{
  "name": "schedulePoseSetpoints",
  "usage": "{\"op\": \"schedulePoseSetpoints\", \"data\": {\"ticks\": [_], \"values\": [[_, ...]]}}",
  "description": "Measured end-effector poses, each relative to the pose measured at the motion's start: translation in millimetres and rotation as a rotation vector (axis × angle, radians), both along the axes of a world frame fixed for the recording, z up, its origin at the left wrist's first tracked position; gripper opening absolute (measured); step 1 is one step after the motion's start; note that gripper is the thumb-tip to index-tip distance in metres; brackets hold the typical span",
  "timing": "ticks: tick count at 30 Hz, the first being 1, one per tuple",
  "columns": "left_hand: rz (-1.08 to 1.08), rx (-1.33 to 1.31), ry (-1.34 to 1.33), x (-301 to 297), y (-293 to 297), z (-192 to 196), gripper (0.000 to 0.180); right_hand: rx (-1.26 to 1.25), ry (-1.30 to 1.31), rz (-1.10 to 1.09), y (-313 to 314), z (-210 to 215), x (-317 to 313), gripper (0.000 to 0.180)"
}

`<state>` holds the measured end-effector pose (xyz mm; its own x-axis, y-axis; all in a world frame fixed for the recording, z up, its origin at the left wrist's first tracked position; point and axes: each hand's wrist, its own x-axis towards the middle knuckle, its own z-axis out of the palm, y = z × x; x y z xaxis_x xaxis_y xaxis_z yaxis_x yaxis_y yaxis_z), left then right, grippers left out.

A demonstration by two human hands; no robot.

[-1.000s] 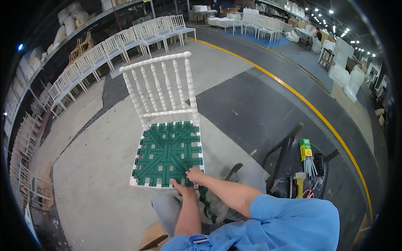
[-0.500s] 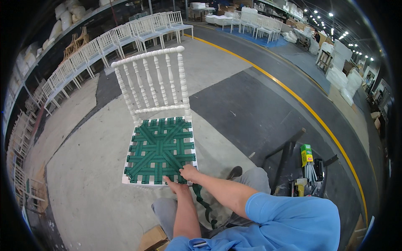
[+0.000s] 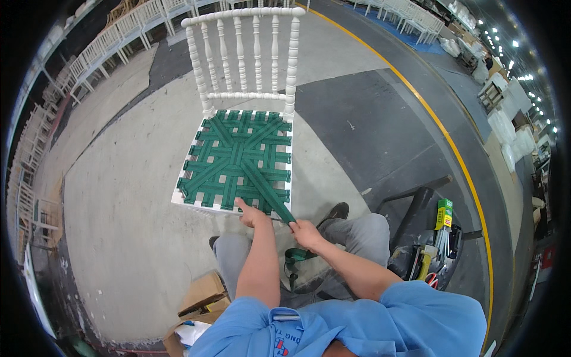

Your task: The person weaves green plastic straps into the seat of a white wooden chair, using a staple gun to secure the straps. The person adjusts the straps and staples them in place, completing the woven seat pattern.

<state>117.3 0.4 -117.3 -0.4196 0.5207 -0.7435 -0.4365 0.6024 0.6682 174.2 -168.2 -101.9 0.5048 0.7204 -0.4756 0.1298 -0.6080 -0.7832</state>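
Compared with one second ago, the white chair (image 3: 238, 119) appears closer and more in the middle of the view, and the two hands have come apart: before they were together at the near edge of the seat, now the right one is drawn back toward the person's knees. The left hand (image 3: 253, 215) lies on the near edge of the woven green seat (image 3: 238, 157), fingers bent and pressing down on the webbing there. From this point one green strap (image 3: 267, 196) runs diagonally over the seat to the near right, and the right hand (image 3: 306, 233) is closed around it, pinching it just off the seat edge; the loose end of the strap hangs down between the knees. The chair stands on the concrete floor (image 3: 119, 226) directly in front of the seated person. At the far left, rows of white chairs (image 3: 113, 41) stand along the wall. At the near left, beside the person's leg, there is an open cardboard box (image 3: 199, 300) with something white and blue inside; what it is I cannot tell. On the right, beside the right knee, a dark rack (image 3: 425, 238) holds tools, among them a green and yellow box (image 3: 444, 213). A yellow line (image 3: 440, 131) curves over the floor behind it.
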Motion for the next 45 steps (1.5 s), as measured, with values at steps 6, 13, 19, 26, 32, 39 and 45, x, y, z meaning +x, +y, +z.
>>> {"op": "schedulePoseSetpoints", "data": {"ticks": [6, 13, 19, 26, 32, 39, 45], "values": [[0.006, 0.006, -0.04, -3.0, 6.0, -1.3, 0.098, -0.006, -0.098, 0.098, -24.4, 4.5, 1.0, 0.042], [0.033, 0.032, -0.108, 0.0, 3.2, 3.0, 0.086, 0.031, -0.053, 0.036, -53.2, 5.9, -6.2, 0.037], [0.047, 0.029, -0.096, -3.0, 7.6, 4.4, 0.081, -0.062, -0.156, 0.122, -54.3, 3.9, -5.0, 0.043], [0.051, 0.03, -0.104, -3.4, 14.8, 3.6, 0.084, -0.128, -0.248, 0.199, -38.1, -9.3, -0.9, 0.041], [-0.068, 0.123, -0.337, -12.5, 6.5, 0.4, 0.079, -0.212, -0.271, 0.179, -22.2, -49.0, -4.8, 0.033], [-1.496, 0.089, 0.102, -43.1, -55.1, -4.3, 0.077, -0.123, -0.241, 0.178, 11.6, -61.6, 12.2, 0.022], [-1.806, 0.248, 0.638, -22.5, -65.0, -24.4, 0.079, -0.106, -0.226, 0.263, 14.7, -71.5, 10.7, 0.031]]}}
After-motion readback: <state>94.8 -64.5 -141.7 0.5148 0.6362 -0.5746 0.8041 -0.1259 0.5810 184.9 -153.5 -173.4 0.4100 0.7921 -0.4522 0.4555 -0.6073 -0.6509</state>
